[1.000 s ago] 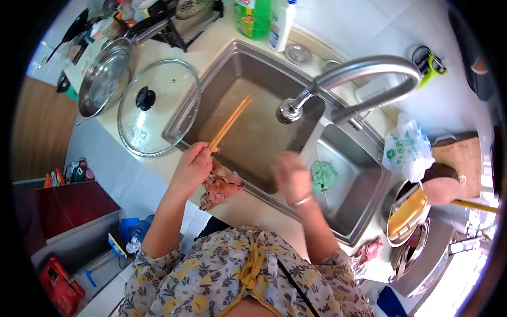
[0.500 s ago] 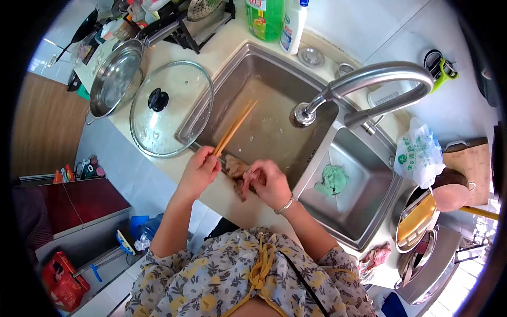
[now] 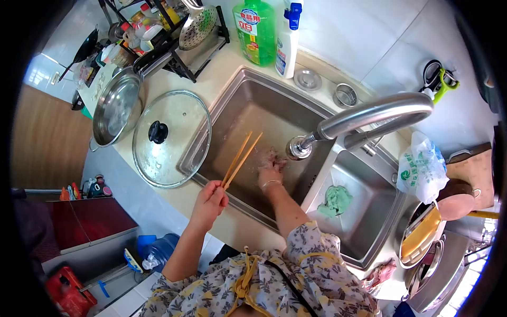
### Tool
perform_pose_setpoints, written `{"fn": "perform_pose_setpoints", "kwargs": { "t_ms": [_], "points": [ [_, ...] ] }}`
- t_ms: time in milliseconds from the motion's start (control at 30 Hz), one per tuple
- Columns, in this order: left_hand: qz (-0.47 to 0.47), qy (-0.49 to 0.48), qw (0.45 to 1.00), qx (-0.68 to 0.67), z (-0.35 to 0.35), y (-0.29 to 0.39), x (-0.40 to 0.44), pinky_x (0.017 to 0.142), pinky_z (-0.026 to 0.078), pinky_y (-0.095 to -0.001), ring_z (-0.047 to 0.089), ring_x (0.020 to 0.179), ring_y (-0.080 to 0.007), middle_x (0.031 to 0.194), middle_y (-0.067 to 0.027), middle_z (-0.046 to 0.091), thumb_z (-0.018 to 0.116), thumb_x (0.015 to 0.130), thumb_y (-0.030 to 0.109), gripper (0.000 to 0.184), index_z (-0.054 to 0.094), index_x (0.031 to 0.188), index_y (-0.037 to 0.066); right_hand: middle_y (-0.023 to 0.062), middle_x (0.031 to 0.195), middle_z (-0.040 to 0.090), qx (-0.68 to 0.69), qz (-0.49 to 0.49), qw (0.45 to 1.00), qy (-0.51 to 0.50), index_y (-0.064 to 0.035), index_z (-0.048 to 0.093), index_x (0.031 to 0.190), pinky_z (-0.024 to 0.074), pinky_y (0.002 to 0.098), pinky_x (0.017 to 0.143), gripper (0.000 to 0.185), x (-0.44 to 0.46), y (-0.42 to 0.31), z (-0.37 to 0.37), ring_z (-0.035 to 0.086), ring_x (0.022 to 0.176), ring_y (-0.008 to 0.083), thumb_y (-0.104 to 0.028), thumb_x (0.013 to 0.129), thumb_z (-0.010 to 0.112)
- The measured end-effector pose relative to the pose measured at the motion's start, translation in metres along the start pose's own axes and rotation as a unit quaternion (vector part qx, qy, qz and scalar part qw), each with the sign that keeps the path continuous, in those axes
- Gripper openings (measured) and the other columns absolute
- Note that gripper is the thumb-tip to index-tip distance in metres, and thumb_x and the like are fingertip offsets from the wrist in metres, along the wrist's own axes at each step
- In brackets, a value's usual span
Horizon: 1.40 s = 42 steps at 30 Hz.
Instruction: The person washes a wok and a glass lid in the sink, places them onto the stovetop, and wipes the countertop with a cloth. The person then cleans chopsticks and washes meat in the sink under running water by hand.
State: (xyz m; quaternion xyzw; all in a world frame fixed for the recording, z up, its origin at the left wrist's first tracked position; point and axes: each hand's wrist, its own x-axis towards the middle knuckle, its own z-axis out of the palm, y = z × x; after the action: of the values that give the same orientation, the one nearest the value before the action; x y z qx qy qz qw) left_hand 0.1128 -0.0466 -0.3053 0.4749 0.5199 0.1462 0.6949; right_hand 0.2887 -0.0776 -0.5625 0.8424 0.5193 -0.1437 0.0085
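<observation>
My left hand point(image 3: 212, 199) is closed around the lower ends of a pair of chopsticks point(image 3: 242, 159), whose tips spread apart over the large sink basin point(image 3: 245, 90). My right hand point(image 3: 271, 177) reaches down into the cloudy water of that basin, near the faucet head point(image 3: 299, 148). Under and beyond its fingers is a crumpled pinkish-brown rag point(image 3: 274, 156), partly submerged. The right fingertips are hidden by the water and the rag.
A glass lid point(image 3: 182, 124) and a steel pan point(image 3: 112, 112) lie left of the sink. Detergent bottles point(image 3: 257, 34) stand behind it. A green cloth point(image 3: 336, 201) lies in the small basin. A plastic bag point(image 3: 421, 168) hangs at the right.
My right hand has moved from the sink's front edge forward into the water with the rag. The left hand still holds the chopsticks, their tips now farther apart. The view has shifted.
</observation>
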Motion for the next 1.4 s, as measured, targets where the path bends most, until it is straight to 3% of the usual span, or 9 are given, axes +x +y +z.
{"fn": "perform_pose_setpoints", "kwargs": {
  "t_ms": [133, 233, 300, 467, 667, 767, 900, 1133, 1400],
  "points": [
    [0.036, 0.025, 0.998, 0.039, 0.007, -0.007, 0.013, 0.041, 0.026, -0.0197, 0.036, 0.048, -0.0055, 0.062, 0.0004, 0.046, 0.042, 0.093, 0.016, 0.014, 0.049, 0.1, 0.006, 0.0136, 0.13, 0.046, 0.373, 0.191, 0.908, 0.009, -0.0158, 0.057, 0.113, 0.0465, 0.043, 0.083, 0.032, 0.038, 0.052, 0.007, 0.051, 0.109, 0.0386, -0.026, 0.083, 0.055],
    [0.035, 0.02, 0.993, 0.109, 0.018, -0.017, 0.047, 0.05, 0.04, -0.0274, 0.05, 0.054, -0.0145, 0.066, -0.0081, 0.054, 0.043, 0.092, 0.014, 0.015, 0.049, 0.099, 0.001, 0.0144, 0.113, 0.058, 0.046, 0.009, 0.952, -0.302, -0.0112, 0.057, 0.111, 0.049, 0.042, 0.076, 0.03, 0.035, 0.057, -0.042, 0.06, 0.093, 0.031, -0.024, 0.084, 0.054],
    [0.103, 0.054, 0.979, 0.166, 0.031, -0.048, 0.094, 0.055, 0.043, -0.0319, 0.054, 0.059, -0.0228, 0.069, -0.013, 0.056, 0.044, 0.091, 0.014, 0.017, 0.05, 0.098, 0.001, 0.0119, 0.094, 0.063, 0.688, 0.203, 0.66, -0.224, -0.006, 0.055, 0.109, 0.0498, 0.0375, 0.073, 0.031, 0.01, 0.047, -0.09, 0.062, 0.079, 0.0238, -0.025, 0.085, 0.055],
    [0.175, 0.022, 0.936, 0.306, 0.079, -0.04, 0.126, 0.071, 0.045, -0.0384, 0.057, 0.078, -0.0349, 0.081, -0.0188, 0.058, 0.045, 0.088, 0.014, 0.021, 0.053, 0.103, 0.002, 0.0037, 0.088, 0.06, 0.935, 0.058, 0.327, -0.122, -0.0055, 0.056, 0.1, 0.0451, 0.0285, 0.055, 0.016, -0.045, 0.019, -0.142, 0.056, 0.069, 0.0133, -0.015, 0.087, 0.056],
    [0.167, 0.026, 0.938, 0.301, 0.115, -0.034, 0.072, 0.071, 0.044, -0.05, 0.055, 0.087, -0.0462, 0.089, -0.0291, 0.057, 0.044, 0.086, 0.012, 0.02, 0.05, 0.103, 0.003, 0.0036, 0.074, 0.058, 0.806, 0.119, 0.553, 0.174, -0.0037, 0.057, 0.084, 0.0456, 0.0248, 0.053, 0.009, 0.005, 0.014, -0.139, 0.055, 0.062, 0.0145, -0.012, 0.086, 0.053],
    [0.169, -0.016, 0.917, 0.36, 0.103, -0.026, 0.043, 0.068, 0.044, -0.0534, 0.057, 0.077, -0.0466, 0.078, -0.0287, 0.058, 0.044, 0.086, 0.012, 0.016, 0.044, 0.095, -0.001, 0.0036, 0.074, 0.054, 0.95, 0.208, 0.193, 0.132, -0.0111, 0.053, 0.099, 0.0411, 0.0241, 0.05, 0.019, 0.043, 0.045, -0.124, 0.049, 0.053, 0.0147, -0.013, 0.082, 0.059],
    [0.17, -0.003, 0.919, 0.354, 0.073, -0.027, 0.014, 0.062, 0.043, -0.0534, 0.056, 0.071, -0.0458, 0.072, -0.0261, 0.058, 0.045, 0.087, 0.012, 0.012, 0.045, 0.094, 0.002, 0.0049, 0.074, 0.053, 0.917, 0.183, 0.339, 0.108, -0.0103, 0.053, 0.09, 0.0443, 0.03, 0.051, 0.014, 0.066, 0.082, -0.095, 0.052, 0.058, 0.0188, -0.019, 0.08, 0.059],
    [0.25, 0.085, 0.899, 0.35, 0.065, -0.022, 0.049, 0.061, 0.044, -0.0545, 0.057, 0.069, -0.0453, 0.07, -0.0247, 0.058, 0.046, 0.086, 0.013, 0.016, 0.045, 0.097, 0.001, 0.013, 0.083, 0.059, 0.967, 0.078, 0.2, -0.14, -0.0061, 0.054, 0.09, 0.0517, 0.0452, 0.07, 0.029, 0.011, 0.043, -0.12, 0.06, 0.078, 0.0293, -0.034, 0.084, 0.052],
    [0.193, -0.012, 0.882, 0.429, 0.082, -0.011, 0.034, 0.058, 0.043, -0.0548, 0.056, 0.066, -0.0457, 0.066, -0.0249, 0.056, 0.046, 0.085, 0.014, 0.018, 0.041, 0.097, 0.002, 0.0079, 0.071, 0.052, 0.918, 0.171, 0.354, 0.042, -0.0076, 0.047, 0.086, 0.0454, 0.0313, 0.041, 0.016, 0.007, 0.016, -0.153, 0.053, 0.051, 0.0221, -0.02, 0.086, 0.057]
  ]
}}
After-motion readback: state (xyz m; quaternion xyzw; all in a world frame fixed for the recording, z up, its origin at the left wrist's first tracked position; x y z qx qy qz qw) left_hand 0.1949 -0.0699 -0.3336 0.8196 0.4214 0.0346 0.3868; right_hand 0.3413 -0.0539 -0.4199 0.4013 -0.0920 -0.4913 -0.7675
